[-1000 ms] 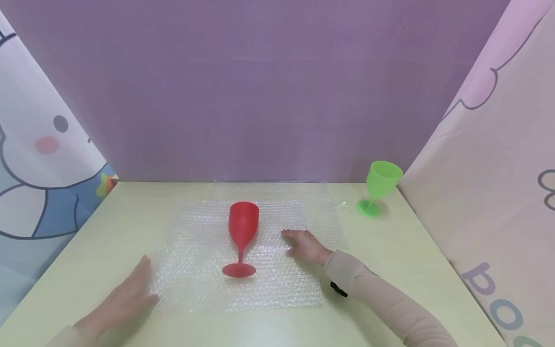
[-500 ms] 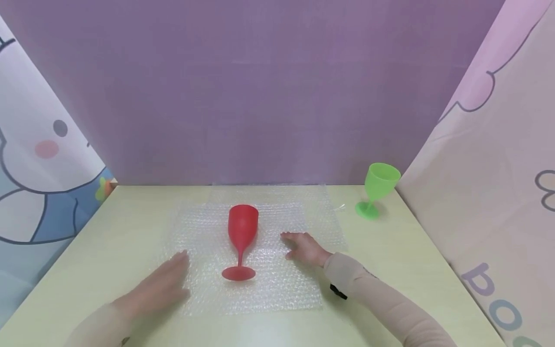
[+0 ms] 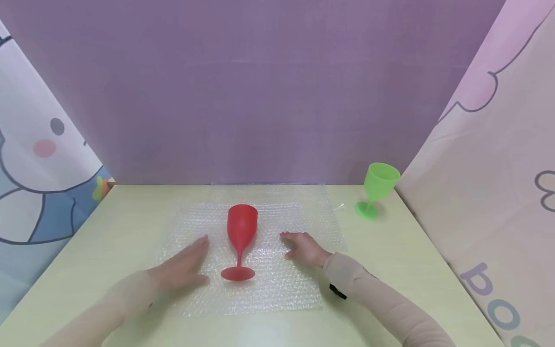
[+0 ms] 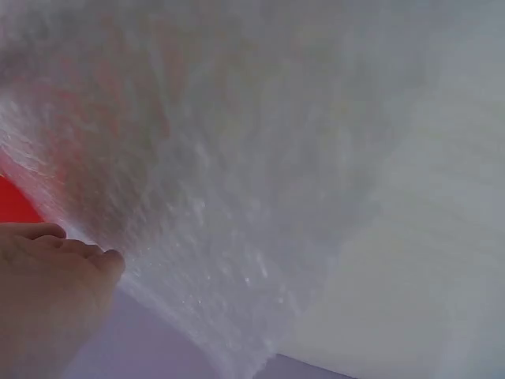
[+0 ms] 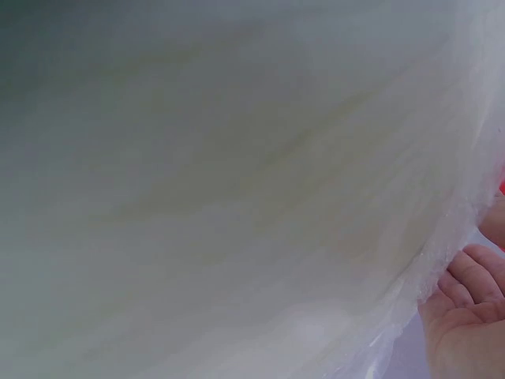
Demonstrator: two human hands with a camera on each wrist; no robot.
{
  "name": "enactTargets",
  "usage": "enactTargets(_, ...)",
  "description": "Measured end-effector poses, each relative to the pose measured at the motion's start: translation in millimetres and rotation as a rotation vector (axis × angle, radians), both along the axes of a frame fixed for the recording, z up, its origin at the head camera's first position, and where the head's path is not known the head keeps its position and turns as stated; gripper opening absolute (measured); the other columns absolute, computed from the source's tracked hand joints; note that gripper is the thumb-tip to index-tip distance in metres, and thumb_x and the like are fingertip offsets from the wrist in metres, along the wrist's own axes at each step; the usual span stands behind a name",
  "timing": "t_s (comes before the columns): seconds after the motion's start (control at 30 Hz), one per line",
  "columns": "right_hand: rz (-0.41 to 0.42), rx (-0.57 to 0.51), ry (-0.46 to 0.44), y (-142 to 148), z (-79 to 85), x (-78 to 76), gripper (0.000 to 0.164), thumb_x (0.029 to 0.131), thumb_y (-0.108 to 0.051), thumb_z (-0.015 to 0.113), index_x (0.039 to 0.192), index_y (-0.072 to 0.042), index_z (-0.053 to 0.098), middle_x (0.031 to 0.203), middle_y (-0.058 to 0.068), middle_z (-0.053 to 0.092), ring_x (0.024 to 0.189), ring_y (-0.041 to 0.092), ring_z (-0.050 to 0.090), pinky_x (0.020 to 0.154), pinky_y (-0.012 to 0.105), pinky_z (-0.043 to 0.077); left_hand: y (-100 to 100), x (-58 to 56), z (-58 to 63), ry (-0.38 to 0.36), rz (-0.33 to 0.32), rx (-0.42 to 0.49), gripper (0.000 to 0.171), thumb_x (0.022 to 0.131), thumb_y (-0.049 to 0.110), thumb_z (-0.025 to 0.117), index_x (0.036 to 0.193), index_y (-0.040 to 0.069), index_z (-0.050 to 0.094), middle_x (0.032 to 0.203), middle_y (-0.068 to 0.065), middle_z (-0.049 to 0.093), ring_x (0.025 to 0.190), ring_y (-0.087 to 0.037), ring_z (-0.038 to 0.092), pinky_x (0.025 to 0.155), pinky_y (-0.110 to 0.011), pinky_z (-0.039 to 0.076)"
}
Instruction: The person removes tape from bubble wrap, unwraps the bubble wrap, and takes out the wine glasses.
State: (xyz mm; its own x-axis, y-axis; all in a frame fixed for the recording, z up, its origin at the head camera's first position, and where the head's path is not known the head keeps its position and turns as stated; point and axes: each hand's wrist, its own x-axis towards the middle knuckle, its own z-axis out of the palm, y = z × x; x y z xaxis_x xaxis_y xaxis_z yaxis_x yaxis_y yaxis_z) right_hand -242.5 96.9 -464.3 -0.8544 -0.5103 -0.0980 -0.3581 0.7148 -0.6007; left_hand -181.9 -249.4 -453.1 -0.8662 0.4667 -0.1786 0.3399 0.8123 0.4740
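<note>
A red plastic goblet [image 3: 242, 226] appears to lie on its side on a sheet of bubble wrap [image 3: 277, 284], its base toward me. My left hand [image 3: 184, 267] is over the wrap's left part, fingers extended, a short gap from the goblet. In the left wrist view the fingers [image 4: 75, 246] show close to the wrap's edge, with a bit of red beside them. To the goblet's right, my right hand [image 3: 305, 248] rests on or just over the wrap, fingers relaxed. The right wrist view shows its fingers [image 5: 473, 280] beside the wrap. Neither hand holds anything.
A green goblet [image 3: 381, 180] stands upright at the table's back right. Behind the pale table [image 3: 99, 231] rises a purple backdrop [image 3: 260, 96]. Printed cloths flank both sides. A second layer of bubble wrap [image 3: 269, 192] reaches the table's back edge.
My left hand has moved right, from beside the wrap's left edge to over the wrap near the red goblet. My right hand and both goblets have stayed in place.
</note>
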Motion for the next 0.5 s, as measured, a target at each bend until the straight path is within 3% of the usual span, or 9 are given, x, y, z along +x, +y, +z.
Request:
enactTargets(0.2, 0.016, 0.007, 0.018, -1.2, 0.8, -0.8, 0.059, 0.078, -0.006, 0.069, 0.132, 0.0, 0.046, 0.137, 0.016, 0.045, 0.129, 0.032, 0.041, 0.11, 0.042, 0.031, -3.2, -3.3, -0.8, -0.035, 0.016, 0.03, 0.096, 0.08, 0.043, 0.064, 0.144, -0.006, 0.012, 0.152, -0.022, 0.006, 0.139, -0.041, 0.006, 0.112, -0.056, 0.011)
enactTargets(0.5, 0.041, -0.012, 0.045, 3.1, 0.6, -0.8, 0.059, 0.076, -0.005, 0.069, 0.13, 0.003, 0.047, 0.135, 0.019, 0.047, 0.127, 0.034, 0.042, 0.109, 0.043, 0.032, -8.2, -5.6, -12.6, -0.092, 0.078, 0.125, 0.099, 0.077, 0.044, 0.068, 0.147, 0.004, 0.01, 0.154, -0.015, 0.004, 0.14, -0.038, 0.003, 0.112, -0.057, 0.007)
